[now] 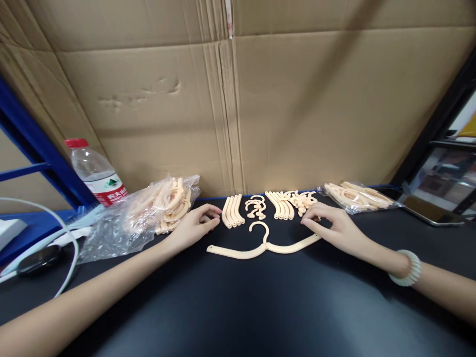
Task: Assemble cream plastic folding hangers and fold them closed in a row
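Observation:
A cream plastic hanger (pixel 265 245) lies assembled on the black table (pixel 238 307), hook up, arms spread left and right. My left hand (pixel 196 225) rests on the table just left of it, fingers loosely curled, touching a row of curved cream arm pieces (pixel 232 210). My right hand (pixel 332 224) rests to the right, fingers bent, fingertips at the hanger's right arm tip and beside a pile of small cream parts (pixel 305 201). Loose hooks (pixel 256 206) and another row of arm pieces (pixel 280 204) lie behind the hanger. Neither hand clearly holds anything.
A clear bag of cream parts (pixel 156 208) lies at the left, another bag (pixel 357 197) at the right. A water bottle (pixel 97 173) stands far left by a blue rack (pixel 33 144). A cardboard wall (pixel 238 99) backs the table. A white cable (pixel 70 243) curves at left.

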`<state>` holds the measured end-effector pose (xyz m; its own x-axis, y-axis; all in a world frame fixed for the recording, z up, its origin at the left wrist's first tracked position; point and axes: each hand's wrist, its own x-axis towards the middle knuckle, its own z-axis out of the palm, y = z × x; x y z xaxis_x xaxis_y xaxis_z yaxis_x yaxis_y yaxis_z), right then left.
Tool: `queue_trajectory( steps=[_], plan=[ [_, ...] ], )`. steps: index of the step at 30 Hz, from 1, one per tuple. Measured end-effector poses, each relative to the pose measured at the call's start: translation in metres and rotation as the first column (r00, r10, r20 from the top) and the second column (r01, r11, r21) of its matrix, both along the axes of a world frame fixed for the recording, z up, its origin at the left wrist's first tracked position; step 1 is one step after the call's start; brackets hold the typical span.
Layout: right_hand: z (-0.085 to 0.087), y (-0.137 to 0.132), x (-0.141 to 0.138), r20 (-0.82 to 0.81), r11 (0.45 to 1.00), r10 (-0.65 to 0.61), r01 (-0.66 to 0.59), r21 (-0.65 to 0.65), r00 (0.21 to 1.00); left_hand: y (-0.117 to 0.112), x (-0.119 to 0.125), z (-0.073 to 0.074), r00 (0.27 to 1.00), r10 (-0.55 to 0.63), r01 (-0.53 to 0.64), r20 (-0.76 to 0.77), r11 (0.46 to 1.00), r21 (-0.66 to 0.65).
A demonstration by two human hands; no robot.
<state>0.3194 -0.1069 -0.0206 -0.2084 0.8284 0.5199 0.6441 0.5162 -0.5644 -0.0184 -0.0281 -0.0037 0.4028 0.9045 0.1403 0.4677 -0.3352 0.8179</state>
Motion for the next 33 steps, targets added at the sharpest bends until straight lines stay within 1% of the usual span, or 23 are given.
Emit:
queue_trajectory(
  steps=[6, 10, 13, 15, 18, 20, 22, 24, 26, 29, 33],
  plan=[
    [-0.002, 0.003, -0.006, 0.021, 1.0, -0.006, 0.006, -0.011, 1.0, 0.003, 0.005, 0.0, 0.995, 0.005, 0.011, -0.098, 0.987, 0.158],
    [0.002, 0.005, -0.011, 0.04, 1.0, -0.004, 0.005, -0.016, 0.999, 0.004, 0.008, 0.002, 0.988, 0.025, 0.004, -0.151, 0.981, 0.193],
    [0.009, 0.016, -0.02, 0.089, 0.999, 0.043, -0.043, 0.005, 0.995, 0.004, 0.014, 0.006, 0.983, 0.052, -0.015, -0.177, 0.978, 0.206],
    [0.014, 0.032, -0.027, 0.15, 0.997, 0.074, -0.077, 0.012, 0.986, 0.007, 0.019, 0.008, 0.973, 0.095, -0.047, -0.213, 0.974, 0.22],
    [0.02, 0.065, -0.039, 0.26, 0.989, 0.141, -0.15, 0.015, 0.955, 0.015, 0.026, 0.009, 0.942, 0.159, -0.108, -0.295, 0.978, 0.179],
    [0.021, 0.089, -0.046, 0.329, 0.98, 0.177, -0.197, 0.028, 0.927, 0.023, 0.03, 0.008, 0.923, 0.175, -0.138, -0.342, 0.982, 0.13],
    [0.019, 0.109, -0.053, 0.373, 0.975, 0.19, -0.218, 0.033, 0.908, 0.029, 0.032, 0.007, 0.91, 0.176, -0.151, -0.375, 0.984, 0.096],
    [0.015, 0.123, -0.058, 0.388, 0.973, 0.2, -0.229, 0.029, 0.9, 0.033, 0.034, 0.006, 0.9, 0.177, -0.162, -0.398, 0.984, 0.07],
    [0.01, 0.13, -0.061, 0.388, 0.97, 0.215, -0.241, 0.02, 0.896, 0.035, 0.035, 0.006, 0.893, 0.178, -0.169, -0.413, 0.984, 0.058],
    [0.004, 0.133, -0.063, 0.373, 0.969, 0.223, -0.246, 0.015, 0.901, 0.036, 0.035, 0.006, 0.884, 0.177, -0.166, -0.433, 0.984, 0.063],
    [0.006, 0.132, -0.061, 0.314, 0.976, 0.187, -0.212, 0.046, 0.931, 0.039, 0.033, 0.005, 0.867, 0.182, -0.163, -0.465, 0.983, 0.083]
  ],
)
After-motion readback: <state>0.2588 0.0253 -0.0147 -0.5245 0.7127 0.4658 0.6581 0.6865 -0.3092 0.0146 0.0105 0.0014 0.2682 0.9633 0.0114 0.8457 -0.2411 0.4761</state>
